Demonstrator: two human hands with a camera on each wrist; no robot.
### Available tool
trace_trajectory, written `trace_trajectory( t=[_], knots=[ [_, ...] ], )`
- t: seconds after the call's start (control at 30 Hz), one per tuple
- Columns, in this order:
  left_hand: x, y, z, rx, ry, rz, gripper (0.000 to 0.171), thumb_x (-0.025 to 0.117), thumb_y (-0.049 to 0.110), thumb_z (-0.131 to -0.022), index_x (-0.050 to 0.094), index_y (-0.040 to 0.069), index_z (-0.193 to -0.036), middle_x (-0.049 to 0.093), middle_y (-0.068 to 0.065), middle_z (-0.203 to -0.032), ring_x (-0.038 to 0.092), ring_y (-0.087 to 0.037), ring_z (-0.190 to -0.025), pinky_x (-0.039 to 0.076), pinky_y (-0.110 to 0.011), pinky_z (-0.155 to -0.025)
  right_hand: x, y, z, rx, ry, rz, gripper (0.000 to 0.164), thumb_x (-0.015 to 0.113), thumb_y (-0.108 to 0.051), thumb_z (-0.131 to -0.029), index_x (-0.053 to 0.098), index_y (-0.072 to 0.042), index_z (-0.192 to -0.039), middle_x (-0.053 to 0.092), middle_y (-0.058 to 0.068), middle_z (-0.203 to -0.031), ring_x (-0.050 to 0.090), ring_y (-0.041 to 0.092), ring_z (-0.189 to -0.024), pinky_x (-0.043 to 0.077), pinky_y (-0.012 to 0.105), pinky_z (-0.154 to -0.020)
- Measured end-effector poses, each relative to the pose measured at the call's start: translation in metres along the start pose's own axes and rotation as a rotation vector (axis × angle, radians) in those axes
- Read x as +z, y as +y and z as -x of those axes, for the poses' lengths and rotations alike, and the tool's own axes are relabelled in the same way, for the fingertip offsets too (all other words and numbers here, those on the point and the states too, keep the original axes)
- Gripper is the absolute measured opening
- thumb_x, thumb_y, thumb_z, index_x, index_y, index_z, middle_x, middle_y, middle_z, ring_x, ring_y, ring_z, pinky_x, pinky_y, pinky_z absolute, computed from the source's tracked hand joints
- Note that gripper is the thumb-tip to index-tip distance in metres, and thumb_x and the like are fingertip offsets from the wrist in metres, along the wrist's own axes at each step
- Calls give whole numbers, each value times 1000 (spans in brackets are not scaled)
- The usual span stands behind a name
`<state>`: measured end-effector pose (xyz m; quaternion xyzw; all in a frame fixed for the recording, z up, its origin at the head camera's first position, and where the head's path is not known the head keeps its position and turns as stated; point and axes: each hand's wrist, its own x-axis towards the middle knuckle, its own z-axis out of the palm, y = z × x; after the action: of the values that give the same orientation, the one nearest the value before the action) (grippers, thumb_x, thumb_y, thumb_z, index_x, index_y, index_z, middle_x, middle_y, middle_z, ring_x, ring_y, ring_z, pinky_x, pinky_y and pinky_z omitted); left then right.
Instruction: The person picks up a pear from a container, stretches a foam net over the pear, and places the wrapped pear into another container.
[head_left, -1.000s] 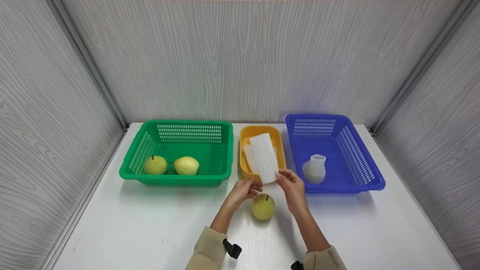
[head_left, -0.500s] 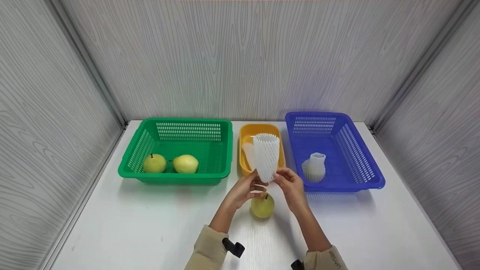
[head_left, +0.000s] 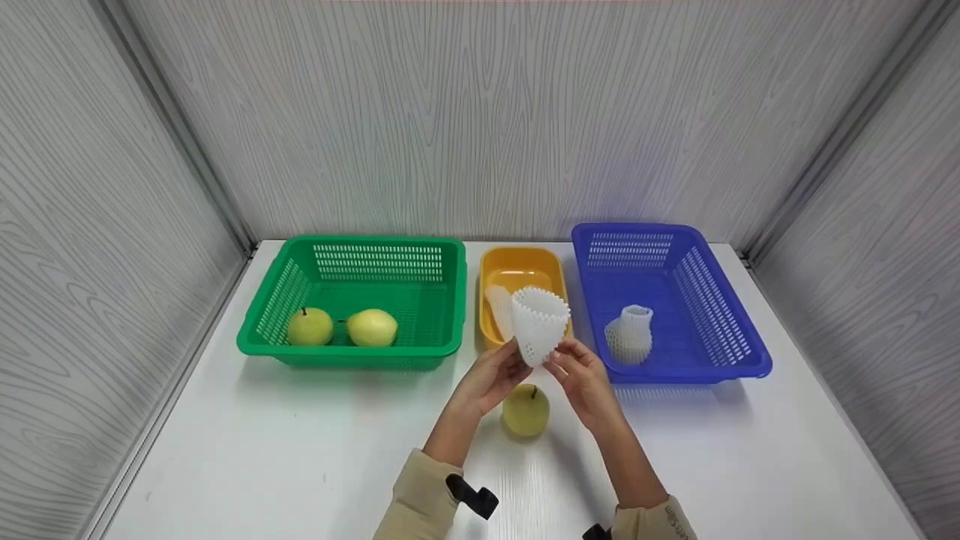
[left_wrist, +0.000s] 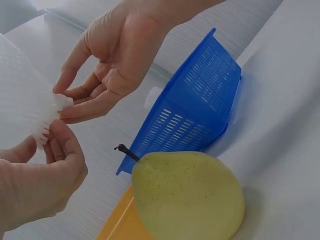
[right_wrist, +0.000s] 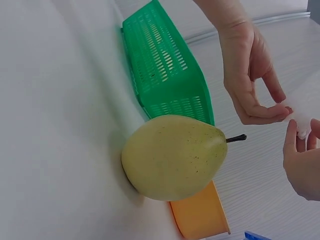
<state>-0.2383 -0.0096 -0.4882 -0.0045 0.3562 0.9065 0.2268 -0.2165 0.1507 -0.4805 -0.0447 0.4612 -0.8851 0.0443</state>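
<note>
Between both hands a white foam fruit net (head_left: 538, 326) is held up, its toothed far end spread into a round mouth. My left hand (head_left: 487, 379) pinches its lower edge from the left. On the other side my right hand (head_left: 585, 379) pinches that same near edge, as the left wrist view also shows with the net's end (left_wrist: 55, 110) between the fingertips. Just below the hands a yellow-green pear (head_left: 525, 411) stands upright on the white table, stem up. Behind the net sits a yellow-orange bin (head_left: 523, 259) with another flat foam net (head_left: 499, 304) in it.
A green basket (head_left: 349, 350) on the left holds two pears (head_left: 310, 328), one lying on its side. To the right, a blue basket (head_left: 686, 375) contains a pear in a foam net (head_left: 630, 337). Grey wood-grain panels (head_left: 480, 120) enclose the table's back and sides.
The foam net has gone from flat and long to opened out, its mouth tilting toward the head camera. My left hand has come up to its lower edge. The pear below has stayed put.
</note>
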Motion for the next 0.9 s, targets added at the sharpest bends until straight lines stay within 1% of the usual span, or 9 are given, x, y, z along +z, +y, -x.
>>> trace_trajectory(
  t=[0.13, 0.23, 0.3, 0.4, 0.53, 0.6, 0.73, 0.83, 0.9],
  knots=[
    [1, -1, -2, -6, 24, 36, 25, 44, 15, -98, 66, 5, -90, 64, -8, -89, 54, -17, -84, 45, -27, -79, -3, -1, 1, 91, -49, -82, 27, 36, 8, -91, 58, -5, -98, 57, 7, -100, 55, 19, -96, 39, 37, -93],
    [1, -2, -2, -10, 33, 45, 24, 45, 16, -98, 65, 4, -94, 64, -8, -92, 55, -18, -86, 45, -29, -82, -7, -1, 0, 176, -57, -153, 26, 31, -1, -95, 55, -3, -105, 55, 9, -106, 53, 22, -100, 36, 37, -96],
    [0, -2, -2, -7, 31, 47, 23, 45, 16, -98, 63, 2, -98, 64, -9, -93, 56, -18, -86, 45, -30, -83, -9, -1, -1, 232, -51, -183, 26, 29, -7, -97, 53, -1, -107, 54, 10, -108, 52, 22, -99, 37, 35, -95],
    [0, -3, -2, 4, 19, 25, 23, 43, 16, -99, 60, 0, -103, 63, -9, -94, 56, -17, -87, 45, -30, -83, -12, -1, -2, 332, -66, -205, 27, 30, -15, -98, 51, 0, -107, 54, 11, -104, 51, 21, -96, 40, 31, -90],
    [0, -3, -1, 13, 9, 6, 24, 42, 15, -99, 55, -3, -109, 62, -10, -96, 55, -18, -88, 44, -30, -83, -14, -3, -1, 444, -138, -220, 26, 37, -19, -96, 52, -1, -107, 54, 9, -101, 50, 19, -95, 41, 28, -86],
    [0, -2, -2, 18, 10, 0, 26, 43, 14, -99, 54, -5, -112, 61, -10, -98, 56, -18, -89, 44, -30, -84, -15, -3, 0, 472, -172, -229, 25, 40, -20, -96, 52, -1, -107, 54, 9, -100, 50, 19, -95, 40, 28, -87],
    [1, -2, -2, 33, 23, -22, 29, 43, 14, -99, 49, -7, -117, 60, -11, -100, 55, -18, -91, 44, -31, -86, -15, -3, 0, 514, -213, -256, 28, 46, -24, -96, 55, -1, -108, 55, 9, -102, 50, 19, -98, 38, 29, -91],
    [1, -3, -1, 35, 46, -44, 24, 42, 14, -99, 50, -5, -112, 60, -10, -98, 55, -17, -90, 44, -30, -84, -15, -3, 0, 531, -221, -285, 29, 48, -25, -96, 57, 0, -107, 56, 10, -104, 51, 19, -99, 36, 29, -94],
    [1, -4, -1, 44, 57, -60, 19, 42, 14, -99, 51, -1, -107, 58, -9, -98, 54, -16, -89, 44, -29, -83, -15, -2, 0, 512, -207, -310, 28, 45, -23, -98, 58, 1, -106, 56, 10, -104, 51, 20, -99, 35, 29, -95]
  ],
)
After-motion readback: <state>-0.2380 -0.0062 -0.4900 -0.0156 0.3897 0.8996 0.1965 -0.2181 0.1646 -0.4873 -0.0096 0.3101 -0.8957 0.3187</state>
